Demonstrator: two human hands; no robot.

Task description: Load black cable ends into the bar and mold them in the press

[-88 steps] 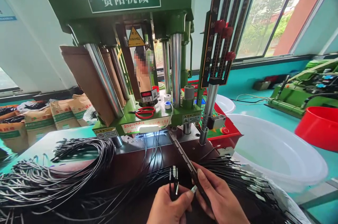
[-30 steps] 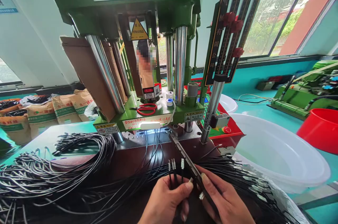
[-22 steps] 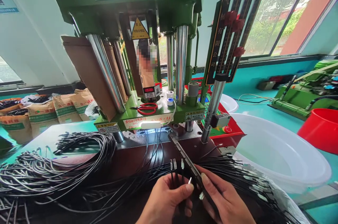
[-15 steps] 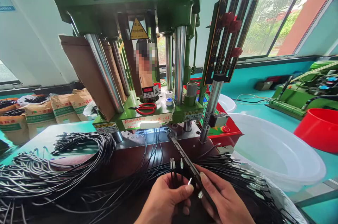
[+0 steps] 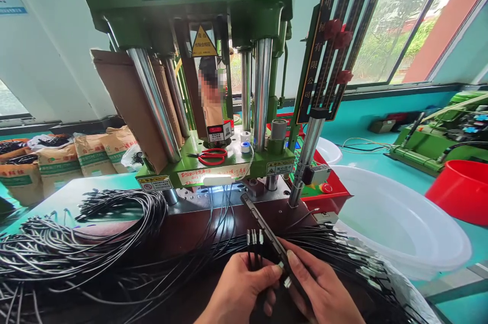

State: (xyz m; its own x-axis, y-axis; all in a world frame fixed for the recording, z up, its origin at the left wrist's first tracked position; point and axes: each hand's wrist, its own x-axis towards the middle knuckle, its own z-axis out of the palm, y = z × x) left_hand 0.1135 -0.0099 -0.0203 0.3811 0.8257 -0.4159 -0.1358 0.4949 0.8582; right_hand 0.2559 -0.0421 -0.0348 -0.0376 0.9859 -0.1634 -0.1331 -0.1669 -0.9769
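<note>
My left hand [image 5: 246, 283] is closed on several black cables [image 5: 254, 259], whose small metal-tipped connectors [image 5: 254, 236] stick up above the fingers. Between its thumb and finger a pale connector end touches the side of a long dark metal bar. My right hand [image 5: 318, 281] grips the lower part of this slotted metal bar [image 5: 265, 226], which slants up and left toward the press. Another silvery connector [image 5: 287, 282] sits at the bar near my right fingers. Part of the bar is hidden by the right hand.
A green press [image 5: 236, 166] stands ahead, with red-handled pliers [image 5: 212, 155] on its ledge and cables hanging from its front. Coiled black cables [image 5: 125, 212] lie left; more cables with connectors [image 5: 366, 258] lie right. Beyond are a white tub [image 5: 453, 242] and a red bucket [image 5: 457, 192].
My left thumb has moved slightly right, bringing the pale connector against the bar. The upright connectors in my left hand are closer together. The camera view has shifted a little.
</note>
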